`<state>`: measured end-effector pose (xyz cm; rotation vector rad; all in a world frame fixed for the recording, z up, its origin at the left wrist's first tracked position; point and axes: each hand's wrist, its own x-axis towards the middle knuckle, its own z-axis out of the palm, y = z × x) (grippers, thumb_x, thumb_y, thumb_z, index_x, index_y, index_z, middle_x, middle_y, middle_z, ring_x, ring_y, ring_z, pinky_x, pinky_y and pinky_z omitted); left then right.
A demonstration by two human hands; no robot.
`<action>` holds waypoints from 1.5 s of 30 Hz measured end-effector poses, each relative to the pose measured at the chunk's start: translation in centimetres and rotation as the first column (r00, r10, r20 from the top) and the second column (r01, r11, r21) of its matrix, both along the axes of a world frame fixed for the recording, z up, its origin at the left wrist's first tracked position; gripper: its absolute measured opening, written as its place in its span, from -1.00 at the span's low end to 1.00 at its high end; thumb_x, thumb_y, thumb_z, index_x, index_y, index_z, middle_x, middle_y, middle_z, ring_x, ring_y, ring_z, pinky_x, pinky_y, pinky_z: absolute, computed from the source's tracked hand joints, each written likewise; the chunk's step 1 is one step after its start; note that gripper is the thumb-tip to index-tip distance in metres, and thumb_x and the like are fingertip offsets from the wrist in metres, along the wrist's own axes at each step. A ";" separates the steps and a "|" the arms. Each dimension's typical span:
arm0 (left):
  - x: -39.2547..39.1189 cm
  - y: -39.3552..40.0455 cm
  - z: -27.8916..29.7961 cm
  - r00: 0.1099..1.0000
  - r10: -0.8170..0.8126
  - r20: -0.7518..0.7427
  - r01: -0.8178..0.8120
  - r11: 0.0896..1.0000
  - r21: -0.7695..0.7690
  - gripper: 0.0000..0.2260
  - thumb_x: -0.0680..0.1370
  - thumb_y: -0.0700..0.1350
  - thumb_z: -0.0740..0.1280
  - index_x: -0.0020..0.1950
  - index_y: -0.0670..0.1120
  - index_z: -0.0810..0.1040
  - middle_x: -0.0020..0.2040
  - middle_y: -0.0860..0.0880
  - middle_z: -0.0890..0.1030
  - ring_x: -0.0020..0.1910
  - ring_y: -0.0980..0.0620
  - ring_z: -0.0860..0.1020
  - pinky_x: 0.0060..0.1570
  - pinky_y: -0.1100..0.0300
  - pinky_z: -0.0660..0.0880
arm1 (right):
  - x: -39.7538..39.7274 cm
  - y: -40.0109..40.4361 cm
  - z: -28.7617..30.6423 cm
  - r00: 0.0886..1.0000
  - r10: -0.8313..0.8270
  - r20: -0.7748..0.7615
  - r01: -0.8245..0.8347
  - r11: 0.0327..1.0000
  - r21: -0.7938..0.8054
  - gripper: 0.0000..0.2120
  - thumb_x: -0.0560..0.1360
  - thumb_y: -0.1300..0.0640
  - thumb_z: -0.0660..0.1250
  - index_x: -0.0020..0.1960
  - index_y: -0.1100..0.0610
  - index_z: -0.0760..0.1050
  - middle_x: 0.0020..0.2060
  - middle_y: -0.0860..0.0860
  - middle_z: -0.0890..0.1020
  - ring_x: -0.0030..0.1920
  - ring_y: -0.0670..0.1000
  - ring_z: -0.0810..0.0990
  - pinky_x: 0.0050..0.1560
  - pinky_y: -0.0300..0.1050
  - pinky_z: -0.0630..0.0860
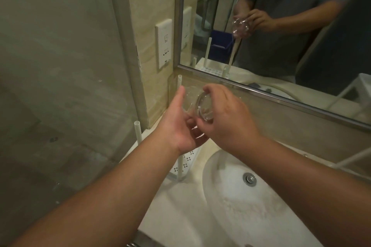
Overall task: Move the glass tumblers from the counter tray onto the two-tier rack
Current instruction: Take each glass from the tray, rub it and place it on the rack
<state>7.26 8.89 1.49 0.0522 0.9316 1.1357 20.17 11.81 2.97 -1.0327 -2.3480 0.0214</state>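
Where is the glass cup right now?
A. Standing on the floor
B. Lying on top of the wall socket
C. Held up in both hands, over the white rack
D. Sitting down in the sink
C: the glass tumbler is off every surface, gripped between the left hand and the right hand, above the white rack with its upright posts, beside the sink.
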 end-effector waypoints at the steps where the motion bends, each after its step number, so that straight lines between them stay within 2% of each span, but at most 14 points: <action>1: 0.2 0.0 0.2 0.999 0.013 -0.046 -0.012 1.000 0.024 -0.24 0.33 0.47 0.40 0.21 -0.14 0.66 0.03 -0.10 0.73 -0.02 -0.15 0.71 0.10 -0.08 0.61 | 0.3 -0.1 -0.1 0.999 -0.013 -0.029 0.012 0.999 -0.031 -0.40 0.35 0.01 0.49 0.31 0.13 0.38 0.14 0.00 0.52 0.08 -0.03 0.51 0.03 -0.26 0.32; 4: 1.1 0.0 0.9 0.981 0.076 -0.177 -0.058 0.993 0.105 -0.33 0.33 0.40 0.46 0.23 -0.06 0.60 0.00 -0.03 0.74 -0.11 -0.11 0.73 -0.09 -0.04 0.64 | 0.9 -0.4 -0.2 0.990 -0.060 -0.128 0.046 0.993 -0.107 -0.42 0.35 0.03 0.47 0.30 0.10 0.34 0.13 -0.03 0.46 0.03 -0.10 0.43 -0.02 -0.27 0.32; 8: 2.3 -0.3 1.8 0.936 0.172 -0.308 -0.107 0.970 0.218 -0.31 0.17 0.29 0.57 0.20 0.00 0.60 -0.09 0.03 0.75 -0.21 -0.04 0.73 -0.35 0.06 0.61 | 1.9 -0.5 -0.3 0.979 -0.122 -0.166 0.097 0.983 -0.154 -0.37 0.36 0.01 0.48 0.33 0.04 0.29 0.16 -0.06 0.39 0.04 -0.15 0.37 -0.04 -0.28 0.32; 11: 3.7 -0.4 1.9 0.867 0.222 -0.446 -0.074 0.943 0.325 -0.27 0.23 0.19 0.64 0.34 0.03 0.54 0.04 0.07 0.72 -0.12 0.07 0.72 -0.27 0.11 0.63 | 2.7 -0.7 -0.7 0.954 -0.167 -0.247 0.104 0.964 -0.246 -0.24 0.36 -0.03 0.53 0.41 -0.03 0.19 0.24 -0.09 0.35 0.09 -0.21 0.38 -0.02 -0.41 0.30; 15: 5.7 -0.4 1.4 0.735 0.325 -0.595 -0.008 0.882 0.471 -0.34 0.23 0.09 0.61 0.31 0.18 0.51 0.17 0.10 0.65 0.15 0.15 0.63 0.14 0.02 0.60 | 3.9 -1.1 -1.4 0.898 -0.218 -0.381 0.072 0.929 -0.363 -0.13 0.34 0.05 0.54 0.45 -0.16 0.07 0.23 -0.19 0.27 0.08 -0.45 0.33 -0.06 -0.50 0.25; 19: 7.7 -0.5 1.0 0.697 0.312 -0.646 0.103 0.847 0.521 -0.32 0.24 0.02 0.62 0.31 0.25 0.47 0.21 0.15 0.60 0.16 0.13 0.63 0.00 0.18 0.62 | 6.2 -1.0 -1.8 0.854 -0.289 -0.432 0.094 0.903 -0.419 -0.13 0.31 0.09 0.55 0.43 -0.20 0.10 0.26 -0.11 0.36 0.17 -0.14 0.44 0.01 -0.38 0.39; 21: 8.8 -0.4 0.9 0.710 0.285 -0.644 0.148 0.834 0.532 -0.28 0.28 -0.03 0.62 0.40 0.17 0.47 0.23 0.13 0.59 0.15 0.13 0.63 -0.13 0.32 0.59 | 7.6 -1.2 -2.0 0.835 -0.314 -0.452 0.101 0.895 -0.435 -0.15 0.31 0.08 0.55 0.42 -0.19 0.12 0.25 -0.09 0.39 0.18 -0.11 0.48 0.06 -0.26 0.50; 23: 10.2 -0.3 0.7 0.702 0.248 -0.668 0.208 0.826 0.524 -0.27 0.30 -0.04 0.61 0.43 0.16 0.45 0.25 0.13 0.58 0.20 0.13 0.60 -0.08 0.32 0.58 | 9.3 -1.5 -2.3 0.818 -0.339 -0.465 0.128 0.895 -0.428 -0.17 0.30 0.06 0.55 0.42 -0.15 0.16 0.21 -0.09 0.41 0.14 -0.17 0.48 0.08 -0.19 0.55; 26: 12.9 -0.1 0.1 0.685 0.174 -0.708 0.304 0.814 0.494 -0.28 0.27 -0.01 0.59 0.40 0.20 0.45 0.24 0.17 0.58 0.26 0.17 0.55 0.17 0.16 0.56 | 12.2 -2.1 -3.1 0.791 -0.396 -0.467 0.195 0.886 -0.420 -0.16 0.28 0.03 0.55 0.42 -0.17 0.17 0.20 -0.12 0.41 0.12 -0.29 0.45 0.00 -0.43 0.45; 29: 15.8 -0.2 -0.6 0.683 0.097 -0.724 0.380 0.799 0.465 -0.29 0.26 -0.02 0.58 0.37 0.20 0.47 0.24 0.18 0.59 0.26 0.17 0.55 0.23 0.09 0.55 | 15.5 -2.8 -4.0 0.760 -0.457 -0.462 0.240 0.858 -0.454 -0.15 0.26 -0.03 0.55 0.41 -0.22 0.16 0.24 -0.13 0.42 0.13 -0.27 0.47 -0.05 -0.51 0.37; 33: 20.3 -0.3 -1.7 0.704 -0.018 -0.710 0.460 0.773 0.437 -0.29 0.26 -0.08 0.57 0.39 0.16 0.47 0.24 0.16 0.59 0.16 0.20 0.61 0.03 0.23 0.59 | 20.1 -4.2 -5.1 0.705 -0.519 -0.483 0.261 0.824 -0.503 -0.14 0.20 -0.17 0.49 0.42 -0.20 0.19 0.24 -0.12 0.43 0.16 -0.20 0.49 0.06 -0.27 0.50; 39: 27.0 -0.4 -3.8 0.694 -0.250 -0.675 0.602 0.715 0.355 -0.34 0.35 -0.23 0.57 0.39 0.13 0.48 0.28 0.10 0.58 0.21 0.08 0.60 0.10 0.14 0.58 | 27.4 -6.6 -7.1 0.635 -0.639 -0.433 0.376 0.746 -0.549 -0.16 0.26 0.04 0.59 0.40 -0.21 0.21 0.21 -0.14 0.45 0.16 -0.15 0.50 0.12 -0.10 0.54; 42: 30.4 -0.7 -4.8 0.662 -0.333 -0.671 0.664 0.676 0.319 -0.33 0.29 -0.17 0.56 0.36 0.17 0.49 0.28 0.09 0.58 0.22 0.08 0.60 0.07 0.17 0.58 | 30.7 -7.8 -8.3 0.603 -0.681 -0.416 0.416 0.713 -0.564 -0.17 0.27 0.04 0.58 0.41 -0.19 0.22 0.22 -0.13 0.46 0.18 -0.15 0.49 0.13 -0.23 0.50; 45: 33.9 -1.1 -6.0 0.622 -0.393 -0.677 0.714 0.639 0.285 -0.32 0.26 -0.14 0.56 0.33 0.19 0.47 0.30 0.06 0.55 0.27 0.05 0.57 0.27 0.03 0.54 | 34.0 -9.0 -9.4 0.561 -0.727 -0.396 0.442 0.668 -0.599 -0.18 0.26 0.04 0.57 0.38 -0.22 0.21 0.21 -0.13 0.46 0.17 -0.17 0.50 0.04 -0.48 0.39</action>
